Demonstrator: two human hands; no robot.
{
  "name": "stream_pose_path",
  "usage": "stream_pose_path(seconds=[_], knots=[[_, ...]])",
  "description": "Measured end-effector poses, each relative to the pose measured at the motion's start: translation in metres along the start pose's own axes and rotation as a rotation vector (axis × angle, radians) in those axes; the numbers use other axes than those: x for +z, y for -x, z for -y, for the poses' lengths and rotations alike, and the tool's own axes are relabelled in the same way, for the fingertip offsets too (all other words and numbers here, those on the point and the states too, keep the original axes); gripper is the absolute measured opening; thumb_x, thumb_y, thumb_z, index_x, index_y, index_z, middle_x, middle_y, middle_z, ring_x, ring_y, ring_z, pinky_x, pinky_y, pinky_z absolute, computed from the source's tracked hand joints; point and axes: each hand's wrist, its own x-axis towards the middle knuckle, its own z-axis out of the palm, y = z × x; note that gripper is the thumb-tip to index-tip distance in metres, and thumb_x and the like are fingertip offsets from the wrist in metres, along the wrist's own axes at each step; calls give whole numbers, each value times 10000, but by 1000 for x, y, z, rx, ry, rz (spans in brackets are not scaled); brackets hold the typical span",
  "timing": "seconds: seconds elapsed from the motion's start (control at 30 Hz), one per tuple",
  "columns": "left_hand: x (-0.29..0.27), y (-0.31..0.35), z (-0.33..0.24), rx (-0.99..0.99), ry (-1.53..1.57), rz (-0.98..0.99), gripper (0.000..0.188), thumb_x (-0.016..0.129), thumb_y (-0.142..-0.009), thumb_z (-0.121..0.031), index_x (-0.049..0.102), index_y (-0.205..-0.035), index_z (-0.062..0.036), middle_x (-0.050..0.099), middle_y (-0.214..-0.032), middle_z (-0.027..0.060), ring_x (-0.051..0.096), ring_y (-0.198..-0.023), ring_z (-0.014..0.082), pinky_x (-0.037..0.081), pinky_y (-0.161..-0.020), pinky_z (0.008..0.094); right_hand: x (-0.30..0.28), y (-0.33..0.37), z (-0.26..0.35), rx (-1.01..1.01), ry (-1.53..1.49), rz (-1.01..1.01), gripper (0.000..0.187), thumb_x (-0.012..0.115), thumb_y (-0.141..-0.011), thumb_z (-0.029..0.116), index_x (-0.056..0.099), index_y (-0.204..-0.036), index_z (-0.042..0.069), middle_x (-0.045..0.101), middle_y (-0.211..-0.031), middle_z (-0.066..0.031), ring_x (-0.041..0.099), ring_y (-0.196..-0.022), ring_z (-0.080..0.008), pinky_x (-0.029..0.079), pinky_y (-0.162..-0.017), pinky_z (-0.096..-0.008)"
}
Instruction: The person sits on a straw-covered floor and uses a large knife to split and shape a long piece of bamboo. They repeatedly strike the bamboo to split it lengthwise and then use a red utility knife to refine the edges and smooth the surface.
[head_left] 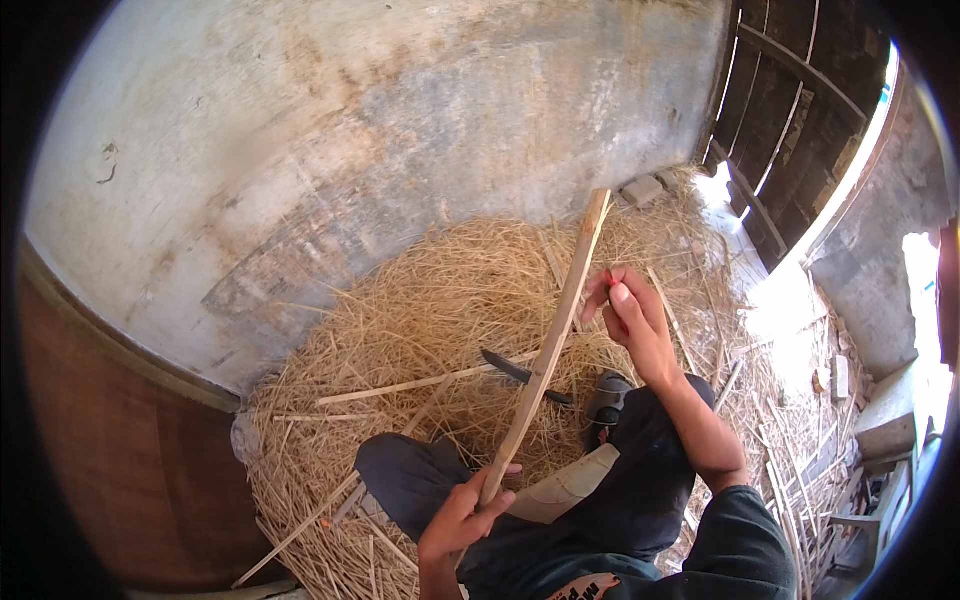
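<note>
My left hand (466,522) is closed round the lower end of a long, pale wooden strip (553,345). The strip slants up and away to the right, its far end clear of the straw. Just right of its upper half, my right hand (638,322) is raised with thumb and fingers pinched. A speck of red shows at those fingertips; what it is I cannot make out. Behind the strip lies a knife (506,366) with a dark blade, part of it hidden by the wood. A curved beige piece (566,486) rests across my lap.
Straw and shavings (440,290) are heaped around my legs, with thin wooden sticks (385,390) among them. By my right knee is a grey and black rounded object (607,398). A stained wall (400,130) rises ahead; a dark plank door (790,110) stands at far right.
</note>
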Motion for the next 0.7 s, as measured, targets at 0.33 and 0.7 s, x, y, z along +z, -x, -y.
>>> stream_pose_path(seconds=[0.33,0.7], knots=[[7,-7,-18,222,65,-20,420,523,-1054,-139,493,-1452,-8,468,-687,-37,434,-509,38,351,-488,232,20,53,-1,-582,743,236,358,846,-836,289,695,-1044,40,688,-819,-77,701,-672,-245,549,-562,-346],[21,-11,-35,246,-8,-271,366,551,-1037,-293,605,-1247,2,415,-640,-27,400,-583,78,312,-560,280,25,54,-9,-725,877,197,359,851,-812,328,728,-1024,65,607,-731,-24,636,-561,-194,489,-476,-330]])
